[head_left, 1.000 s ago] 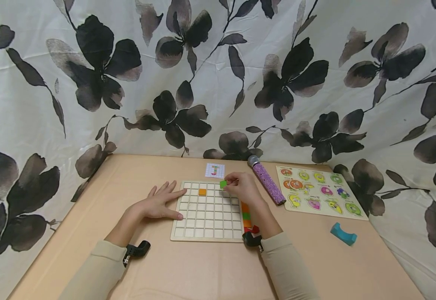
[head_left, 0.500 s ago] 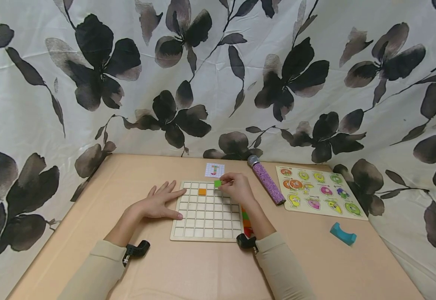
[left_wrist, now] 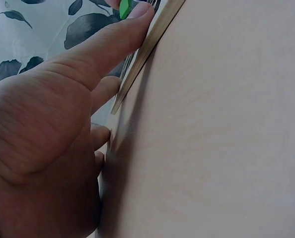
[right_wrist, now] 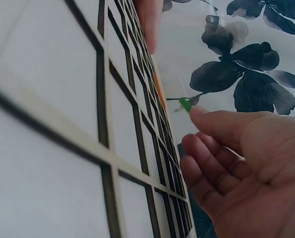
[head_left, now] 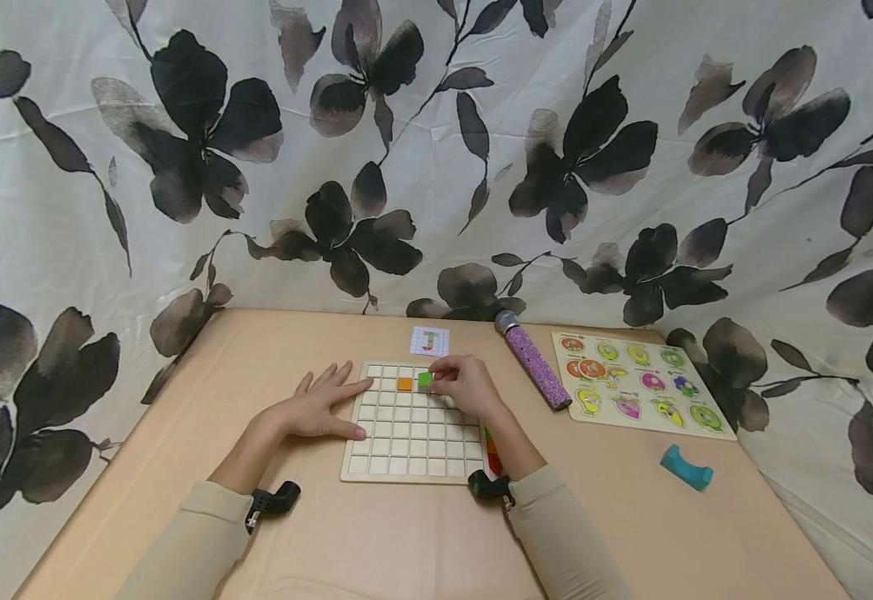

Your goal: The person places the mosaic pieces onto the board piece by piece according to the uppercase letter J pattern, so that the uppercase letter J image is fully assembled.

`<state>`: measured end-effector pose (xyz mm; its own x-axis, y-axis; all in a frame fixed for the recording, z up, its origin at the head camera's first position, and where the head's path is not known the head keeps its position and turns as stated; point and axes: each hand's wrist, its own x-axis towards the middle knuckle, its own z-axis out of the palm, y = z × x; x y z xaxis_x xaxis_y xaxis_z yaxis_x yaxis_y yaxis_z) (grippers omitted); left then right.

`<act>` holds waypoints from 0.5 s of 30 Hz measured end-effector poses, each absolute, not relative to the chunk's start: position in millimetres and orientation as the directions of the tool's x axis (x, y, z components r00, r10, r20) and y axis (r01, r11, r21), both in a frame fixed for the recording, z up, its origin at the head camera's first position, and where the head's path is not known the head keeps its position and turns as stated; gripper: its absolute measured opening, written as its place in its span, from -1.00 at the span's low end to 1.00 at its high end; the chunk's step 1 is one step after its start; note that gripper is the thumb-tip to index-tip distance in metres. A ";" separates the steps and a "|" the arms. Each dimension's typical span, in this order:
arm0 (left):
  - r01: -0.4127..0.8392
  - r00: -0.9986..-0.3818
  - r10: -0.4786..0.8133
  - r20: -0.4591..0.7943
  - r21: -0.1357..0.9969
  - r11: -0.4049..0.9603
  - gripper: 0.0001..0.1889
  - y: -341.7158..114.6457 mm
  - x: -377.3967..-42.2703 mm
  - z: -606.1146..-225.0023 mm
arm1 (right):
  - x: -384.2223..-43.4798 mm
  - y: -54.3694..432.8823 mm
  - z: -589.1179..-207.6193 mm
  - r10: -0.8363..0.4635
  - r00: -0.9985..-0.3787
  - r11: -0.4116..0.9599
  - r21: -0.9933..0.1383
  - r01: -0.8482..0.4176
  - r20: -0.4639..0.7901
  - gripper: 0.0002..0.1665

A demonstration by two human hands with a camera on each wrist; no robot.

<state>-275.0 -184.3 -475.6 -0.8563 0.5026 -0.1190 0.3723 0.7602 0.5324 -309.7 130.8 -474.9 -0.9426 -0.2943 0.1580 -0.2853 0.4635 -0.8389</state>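
Note:
A pale board with a grid of square cells lies flat on the table. One orange square tile sits in a cell near its far edge. My right hand pinches a green square tile just right of the orange one; in the right wrist view this green tile is at the thumb tip, seemingly a little off the grid. My left hand lies with fingers spread at the board's left edge, thumb and index finger touching it. The left wrist view shows the straight thumb on the board's wooden edge.
Beyond the board lies a small card with a J pattern. Orange and red tiles show partly behind my right wrist. To the right are a glittery purple microphone, a fruit picture board and a blue curved piece.
My right hand has carried the green tile left and slightly nearer, from the board's far edge to beside the orange tile. The left hand stays in place.

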 end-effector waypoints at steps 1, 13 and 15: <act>0.373 -0.856 0.503 -0.119 0.531 0.761 0.04 -184.3 -274.8 -475.6 | -310.1 130.8 -476.0 -0.295 -0.942 0.467 -0.836 -0.290 0.162 -0.78; 0.352 -0.861 0.487 -0.147 0.520 0.778 0.05 -184.0 -277.1 -478.6 | -315.4 123.7 -484.4 -0.311 -0.936 0.499 -0.809 -0.311 0.168 -0.79; 0.352 -0.862 0.486 -0.144 0.520 0.778 0.05 -184.2 -277.3 -478.9 | -315.4 123.3 -484.6 -0.309 -0.936 0.505 -0.805 -0.312 0.169 -0.79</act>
<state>-277.3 -184.2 -478.9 -0.8617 0.4865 -0.1442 0.3521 0.7780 0.5204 -315.4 123.3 -484.6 -0.9359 -0.3094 0.1687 -0.3119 0.5046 -0.8051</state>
